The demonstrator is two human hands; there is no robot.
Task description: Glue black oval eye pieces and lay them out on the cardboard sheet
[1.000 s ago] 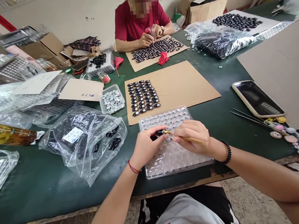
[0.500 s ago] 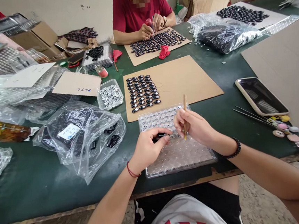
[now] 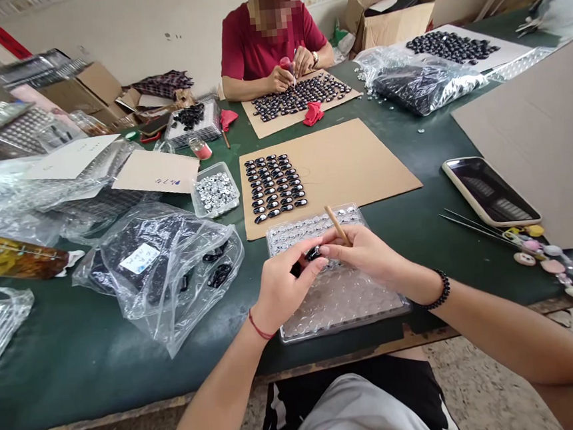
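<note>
My left hand [image 3: 280, 288] and my right hand [image 3: 365, 253] meet over a clear plastic blister tray [image 3: 288, 235] at the table's near edge. Between the fingertips of both hands sits a small black piece [image 3: 312, 253], pinched from each side. My right hand also grips a thin wooden stick [image 3: 337, 224], which points up and away over the tray. Beyond the tray lies a brown cardboard sheet [image 3: 357, 162] with rows of finished black pieces [image 3: 272, 186] on its left part.
A clear bag of black pieces [image 3: 163, 266] lies left of the tray, and a small box of silvery bits [image 3: 215, 191] behind it. A phone [image 3: 490, 190], tweezers [image 3: 472, 224] and pastel beads [image 3: 555, 255] lie right. Across the table a person in a red shirt [image 3: 271, 39] works over another cardboard.
My right hand has turned the stick from lying toward the right to standing up, then tilted away. Its fingers have come together with my left hand on the black piece.
</note>
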